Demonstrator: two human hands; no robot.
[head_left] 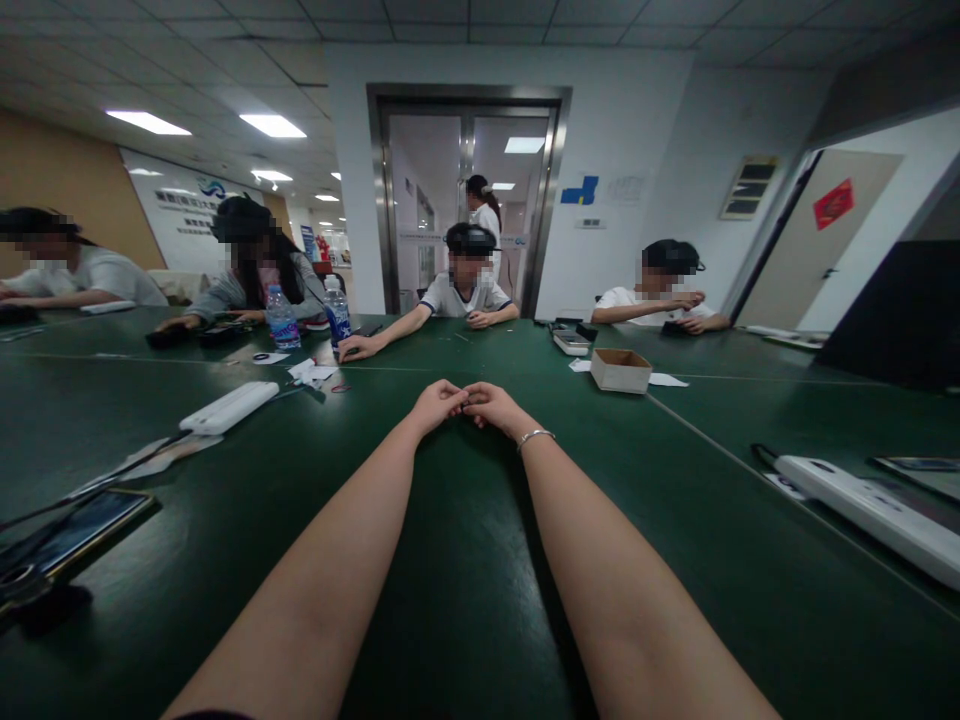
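Both my arms stretch forward over the dark green table (465,560), and the hands meet near its middle. My left hand (437,405) is closed, thumb and fingers pinched together. Touching its fingertips, my right hand (491,407) is pinched as well, with a silver bracelet (537,436) around the wrist. A small dark bit shows between the fingertips, too small to name. The fingers hide most of whatever is there.
An open cardboard box (621,372) stands to the right beyond my hands. Left lie a white power strip (231,407), paper scraps (311,372) and a phone (90,530); two bottles (282,318) stand farther back. Another white device (862,510) lies right. Several people with headsets sit around the table.
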